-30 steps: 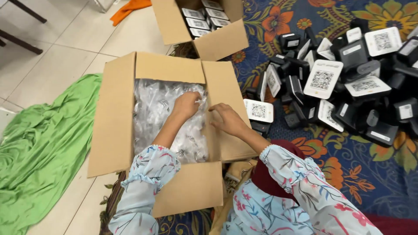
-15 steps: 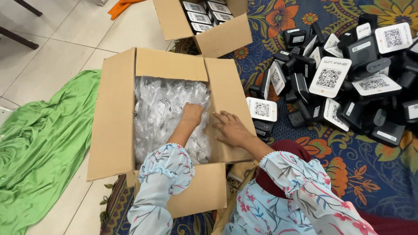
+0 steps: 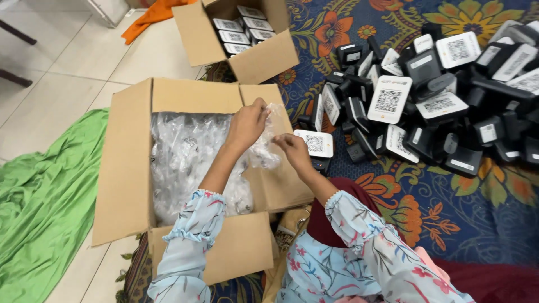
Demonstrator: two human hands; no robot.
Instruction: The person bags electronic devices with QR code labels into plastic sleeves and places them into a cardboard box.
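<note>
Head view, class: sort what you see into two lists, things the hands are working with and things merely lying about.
In hand:
- left hand
- right hand
- clear plastic packet held between both hands
- large open carton full of such packets

Lying about:
- green cloth on the floor
- smaller carton of boxed items
- pile of black devices on the patterned rug

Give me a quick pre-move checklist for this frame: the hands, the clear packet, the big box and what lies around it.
1. Left hand grips clear plastic packet: ok, fingers pinch its top.
2. Right hand on the packet: ok, touching its lower edge.
3. Packet lifted out of the large cardboard box: ok, held above the right flap.
4. Box flaps open, more packets inside: ok.
5. Packet contents: cannot tell, plastic too crumpled.
6. Pile of black devices apart from both hands: ok, one white-faced unit lies near the right hand.
</note>
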